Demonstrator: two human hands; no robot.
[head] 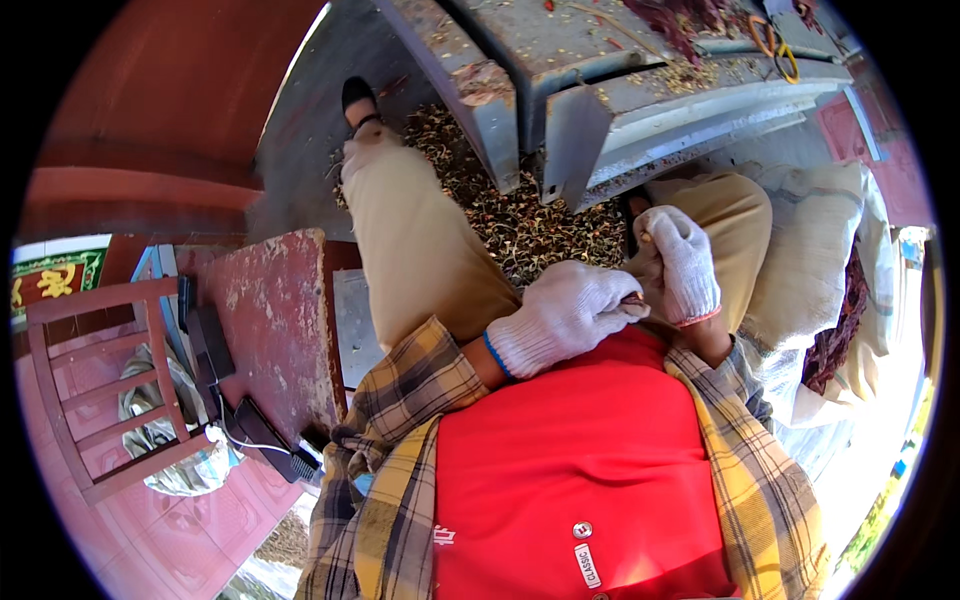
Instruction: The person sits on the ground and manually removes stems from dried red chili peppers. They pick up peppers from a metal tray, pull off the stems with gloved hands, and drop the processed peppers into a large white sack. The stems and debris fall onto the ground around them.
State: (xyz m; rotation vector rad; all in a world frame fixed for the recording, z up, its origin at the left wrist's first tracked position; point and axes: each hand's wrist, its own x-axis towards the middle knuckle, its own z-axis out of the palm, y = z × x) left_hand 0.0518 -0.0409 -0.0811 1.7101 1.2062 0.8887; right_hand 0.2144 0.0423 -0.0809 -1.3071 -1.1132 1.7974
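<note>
My left hand, in a white knit glove with a blue cuff edge, is closed on a small dark red piece, which looks like part of a dried chili. Just above and right of it, my right hand, in a white glove with a red cuff edge, has its fingers curled in. A small brownish spot shows at its fingertips; whether it is a held thing or bare skin I cannot tell. The hands are apart, over my lap. Below and between my legs, a heap of dry stems and red bits covers the floor.
Ahead stands a worn metal-edged table with scattered seeds, dark red dried pods and scissors with orange and yellow handles. A woven sack with dark red dried pods is at right. A worn red wooden bench and chair stand left.
</note>
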